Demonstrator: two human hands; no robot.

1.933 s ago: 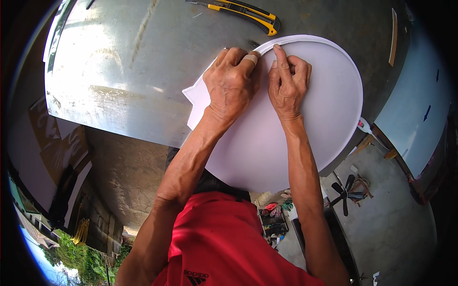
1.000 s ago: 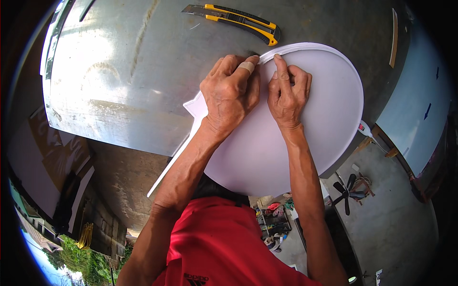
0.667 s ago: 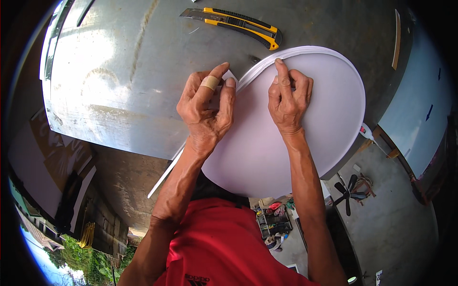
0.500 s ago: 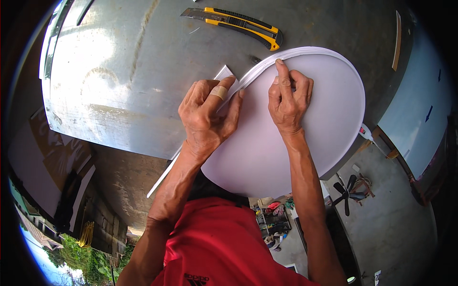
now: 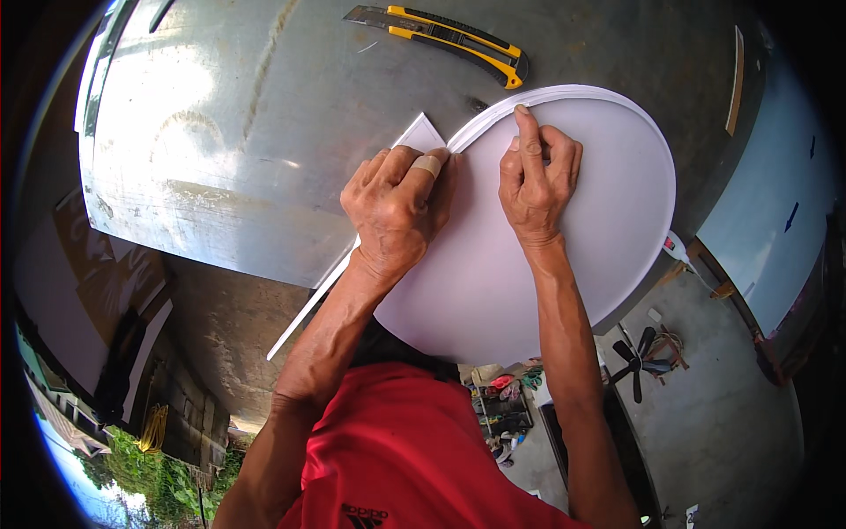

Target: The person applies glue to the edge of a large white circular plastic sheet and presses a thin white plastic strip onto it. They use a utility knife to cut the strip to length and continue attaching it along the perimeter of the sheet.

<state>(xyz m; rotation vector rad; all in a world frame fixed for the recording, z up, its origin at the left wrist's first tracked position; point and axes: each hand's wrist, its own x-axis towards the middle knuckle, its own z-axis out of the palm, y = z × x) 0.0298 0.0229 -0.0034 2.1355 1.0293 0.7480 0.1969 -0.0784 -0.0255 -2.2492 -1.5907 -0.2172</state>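
A round, pale white panel (image 5: 476,264) lies in front of me, with a thin white strip (image 5: 564,91) standing along its far rim. My left hand (image 5: 392,203), a beige bandage on one finger, is closed at the panel's upper left edge. It pinches the strip there; its thumb is mostly hidden. The strip's loose tail (image 5: 310,309) runs out under my left wrist toward the lower left. My right hand (image 5: 539,181) rests its outstretched index fingertip against the inner side of the rim, with the other fingers curled and gripping nothing. A flat white corner piece (image 5: 421,132) shows beyond my left fingers.
On the grey metal tabletop (image 5: 291,150), a yellow and black utility knife (image 5: 458,40) lies beyond the panel, blade out. Near the panel's right edge is a white nozzle-tipped bottle (image 5: 676,247). A black-bladed fan (image 5: 639,361) stands on the floor at the lower right.
My left hand has shifted slightly right along the rim, and its fingers have curled tighter with the thumb tucked in. My right hand stays at nearly the same spot.
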